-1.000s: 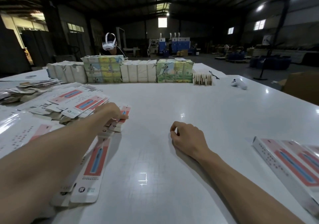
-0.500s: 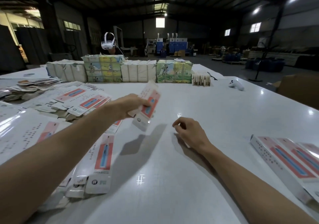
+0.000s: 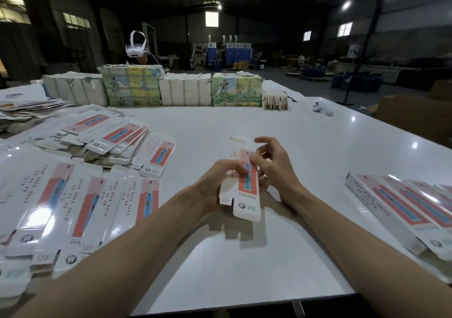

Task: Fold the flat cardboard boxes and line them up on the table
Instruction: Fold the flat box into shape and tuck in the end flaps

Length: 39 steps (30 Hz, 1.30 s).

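Note:
A flat white and red cardboard box [image 3: 245, 195] is held above the middle of the white table [image 3: 244, 264]. My left hand [image 3: 220, 178] grips its left side, fingers curled over the top. My right hand [image 3: 274, 168] pinches its right edge, with the index finger raised. Several flat boxes [image 3: 80, 202] lie spread on the left, and a loose pile of them [image 3: 107, 136] sits farther back. Folded boxes [image 3: 401, 210] lie side by side in a row at the right edge.
Wrapped bundles of packs [image 3: 156, 88] form a wall along the table's far side. A small stack of cards [image 3: 275, 101] and a white controller [image 3: 322, 108] lie at the far right. A white headset [image 3: 135, 44] sits behind the bundles. The table's near edge [image 3: 244, 304] is close.
My left hand lifted one flat box from the pile and carried it to the middle. My right hand rose off the table and took hold of the box's right edge.

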Available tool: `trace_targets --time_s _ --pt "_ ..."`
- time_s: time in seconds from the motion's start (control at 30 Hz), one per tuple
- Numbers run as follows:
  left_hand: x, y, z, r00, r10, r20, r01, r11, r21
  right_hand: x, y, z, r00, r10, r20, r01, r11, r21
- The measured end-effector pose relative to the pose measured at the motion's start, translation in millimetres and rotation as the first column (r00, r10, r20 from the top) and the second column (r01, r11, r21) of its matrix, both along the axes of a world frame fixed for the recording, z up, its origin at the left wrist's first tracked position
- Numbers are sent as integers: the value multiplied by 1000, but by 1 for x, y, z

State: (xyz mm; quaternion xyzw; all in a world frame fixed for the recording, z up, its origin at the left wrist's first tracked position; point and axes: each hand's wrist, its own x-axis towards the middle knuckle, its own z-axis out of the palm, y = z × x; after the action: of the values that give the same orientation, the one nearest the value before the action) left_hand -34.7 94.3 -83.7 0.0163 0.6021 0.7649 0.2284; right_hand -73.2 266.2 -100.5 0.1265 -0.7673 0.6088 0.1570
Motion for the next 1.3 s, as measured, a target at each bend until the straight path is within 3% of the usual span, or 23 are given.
trace_targets --time_s 0.2,0.37,0.5,0.63,0.8,0.93,1.13,1.3 --pt "7 0 -2 985 -85 -150 82 996 -27 -6 0 7 979 -33 -202 77 973 217" --pt "5 4 0 970 36 -242 -31 999 24 -2 0 9 969 5 -248 74 949 306" --pt "5 -1 0 986 47 -159 -38 998 59 0 -2 10 984 26 -176 15 974 225" --pt "6 -2 -1 992 42 -122 -39 999 26 0 -2 11 983 50 -177 -6 971 241" --pt "6 4 3 991 2 -135 -7 999 -43 1 2 21 993 114 -7 -114 984 -139" --pt "4 8 8 997 -48 -57 45 997 -60 4 4 21 945 327 23 -285 852 -439" --pt "0 -2 1 995 3 95 -27 968 248 8 -9 9 954 280 110 -216 891 -399" --pt "-7 -5 -10 992 120 -43 -108 972 209 11 -18 2 958 247 150 -202 944 -261"
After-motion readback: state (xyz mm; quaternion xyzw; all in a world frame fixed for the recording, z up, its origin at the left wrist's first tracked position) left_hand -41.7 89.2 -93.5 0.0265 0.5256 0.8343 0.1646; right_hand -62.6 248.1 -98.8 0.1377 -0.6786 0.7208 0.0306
